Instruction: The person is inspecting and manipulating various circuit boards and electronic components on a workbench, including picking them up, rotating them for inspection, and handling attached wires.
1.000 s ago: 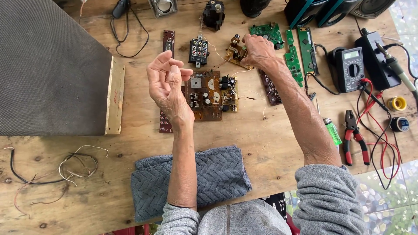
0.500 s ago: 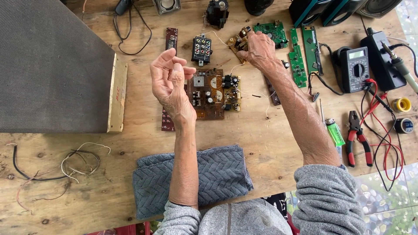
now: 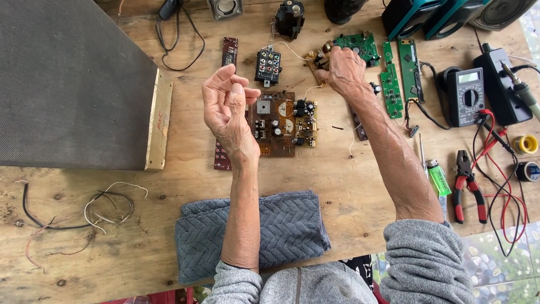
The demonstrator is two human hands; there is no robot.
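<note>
Hands are seen over a wooden workbench [image 3: 349, 186] strewn with electronics. The left hand [image 3: 228, 110] is raised above the bench with its palm turned inward, the fingers loosely curled and the thumb brought close to the fingertips; nothing can be made out between them, and whether a fine wire is pinched there cannot be told. The right hand [image 3: 344, 70] is stretched to the far side of the bench, where its fingers are closed down over a small brown board with brass-coloured parts [image 3: 315, 59], which lies just beside a green circuit board [image 3: 360, 45]. Compared with the view 1 second earlier, the right hand has been kept on that same small board, while the left hand has been held in nearly the same raised pose, its fingers drawn slightly closer together; most of the apparent shift is judged to come from the camera. Between the 2 hands, a large brown circuit board [image 3: 281, 124] is left lying flat, partly behind the left wrist, with thin white leads trailing from it. A grey towel [image 3: 281, 231] is laid at the near edge, a multimeter [image 3: 466, 95] and red-handled pliers [image 3: 467, 186] are set to the right, and a dark speaker panel [image 3: 67, 84] is placed at the left.
</note>
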